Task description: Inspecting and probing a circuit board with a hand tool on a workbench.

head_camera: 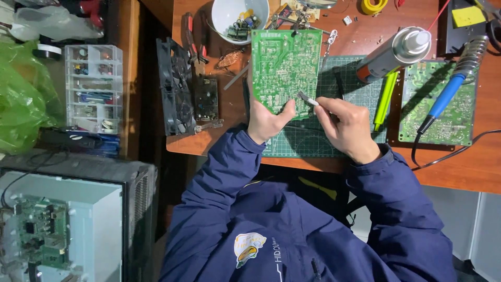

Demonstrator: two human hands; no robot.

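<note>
Firmly our left hand (267,122) pinches the green circuit board (284,70) steady on the worktop (469,167), while our right hand (347,128) closes its grip around a small brush (308,100).

matt green circuit board (284,68), glossy wooden table (464,167)

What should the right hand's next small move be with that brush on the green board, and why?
Probably a short stroke across the board. The right hand holds the small brush with its tip on the green circuit board, and the left hand grips the board's lower edge, steadying it over the cutting mat.
</note>
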